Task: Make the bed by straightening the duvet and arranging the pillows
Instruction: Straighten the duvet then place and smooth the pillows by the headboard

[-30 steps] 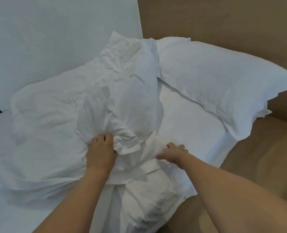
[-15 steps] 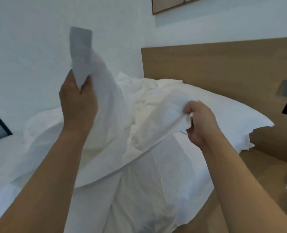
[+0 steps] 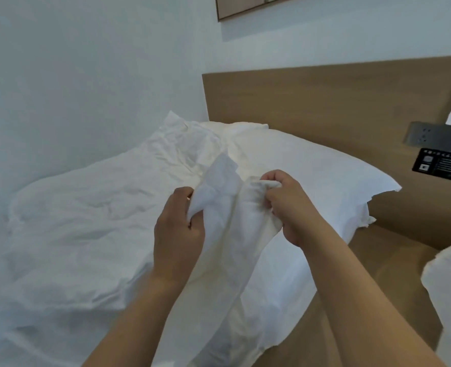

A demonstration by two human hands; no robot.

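Gripping the duvet (image 3: 227, 207) edge, both hands (left hand (image 3: 178, 229), right hand (image 3: 289, 207)) clench bunched fabric; next, spread it flat.

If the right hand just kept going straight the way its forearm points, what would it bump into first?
Probably the bunched duvet that the right hand already grips. Past that, the crumpled duvet heap on the bed; depth is hard to judge.

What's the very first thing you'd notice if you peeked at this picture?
Two bare hands in the middle: the left hand and the right hand both grip a bunched-up fold of the white duvet, lifted off the bed. Behind them a plump white pillow lies against the wooden headboard, and the rest of the duvet sits crumpled on the left.
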